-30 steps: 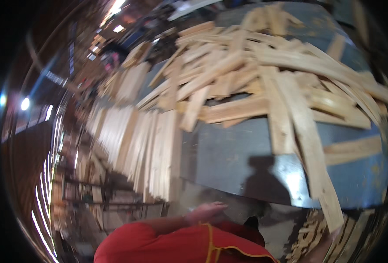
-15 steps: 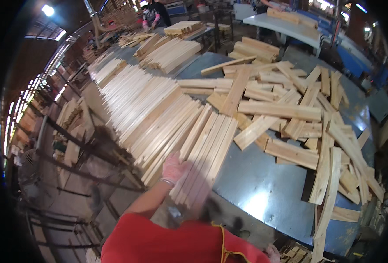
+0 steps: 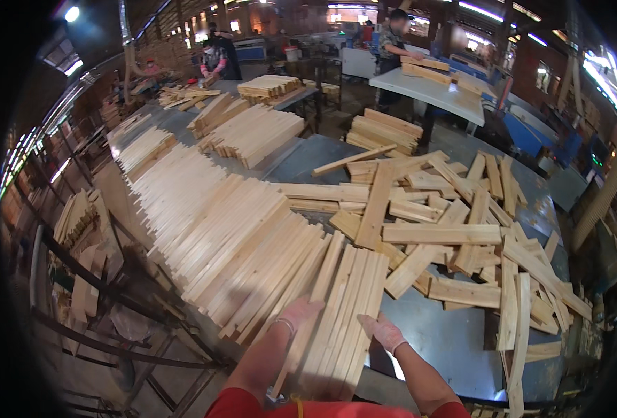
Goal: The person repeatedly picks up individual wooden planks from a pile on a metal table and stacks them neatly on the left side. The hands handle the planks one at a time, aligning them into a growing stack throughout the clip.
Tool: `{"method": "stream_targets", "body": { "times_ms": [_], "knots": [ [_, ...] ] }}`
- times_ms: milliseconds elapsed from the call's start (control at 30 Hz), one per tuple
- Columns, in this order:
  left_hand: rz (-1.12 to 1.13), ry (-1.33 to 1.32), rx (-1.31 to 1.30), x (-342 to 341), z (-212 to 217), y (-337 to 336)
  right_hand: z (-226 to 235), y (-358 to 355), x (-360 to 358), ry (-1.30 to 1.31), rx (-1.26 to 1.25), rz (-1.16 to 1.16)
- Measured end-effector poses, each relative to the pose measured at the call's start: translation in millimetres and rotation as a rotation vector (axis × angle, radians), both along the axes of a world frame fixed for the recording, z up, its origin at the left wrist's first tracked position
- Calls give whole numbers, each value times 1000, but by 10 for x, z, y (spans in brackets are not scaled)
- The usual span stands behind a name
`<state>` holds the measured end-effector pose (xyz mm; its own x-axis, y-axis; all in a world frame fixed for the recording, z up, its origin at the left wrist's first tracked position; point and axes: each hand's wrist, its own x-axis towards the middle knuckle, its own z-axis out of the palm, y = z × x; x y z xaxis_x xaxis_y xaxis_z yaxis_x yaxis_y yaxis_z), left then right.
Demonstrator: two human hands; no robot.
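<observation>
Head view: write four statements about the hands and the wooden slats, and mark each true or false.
1. Both hands, the left hand and the right hand, rest on the aligned slats. True.
2. The hands are bare. False: both wear thin pale gloves.
3. Loose slats lie jumbled on the grey table to the right. True.
4. The right hand lifts a slat high overhead. False: it lies flat on the bundle's edge.

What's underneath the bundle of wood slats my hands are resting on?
The bundle of slats lies on a grey metal table, bare to its right. The left hand and right hand rest on top. Whatever lies directly beneath the slats is covered.
</observation>
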<state>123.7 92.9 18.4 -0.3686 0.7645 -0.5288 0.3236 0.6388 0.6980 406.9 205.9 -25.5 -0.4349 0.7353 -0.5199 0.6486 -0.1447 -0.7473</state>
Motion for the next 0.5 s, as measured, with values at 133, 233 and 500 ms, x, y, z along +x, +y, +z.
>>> {"method": "stream_targets", "body": {
  "times_ms": [133,233,500],
  "knots": [
    [-6,64,-23,4,-125,15,-193,172,-91,118,-76,-43],
    [89,41,-126,-27,-279,79,-64,161,-203,208,-316,-70],
    [-6,90,-2,358,-146,176,127,93,-35,440,-479,-253]
  ]
}}
